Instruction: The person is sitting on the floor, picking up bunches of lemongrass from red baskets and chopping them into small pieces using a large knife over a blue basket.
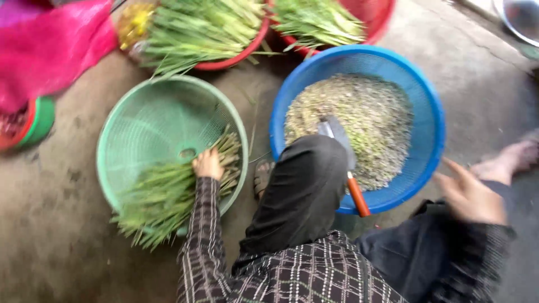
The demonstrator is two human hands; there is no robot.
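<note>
where we crouch on stained concrete floor [56, 235], our left hand [208, 164] clamps green stalks [163, 196] in the green basket [112, 140] — right hand [469, 196] hovers, fingers apart, beside the blue basket [432, 129].

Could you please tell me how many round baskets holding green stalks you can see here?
3: the green basket under the left hand, and two red baskets along the top edge, both partly cut off.

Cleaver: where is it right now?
Head view: the cleaver lies in the blue basket right of centre, blade on the chopped greens, orange handle over the near rim; neither hand touches it.
</note>
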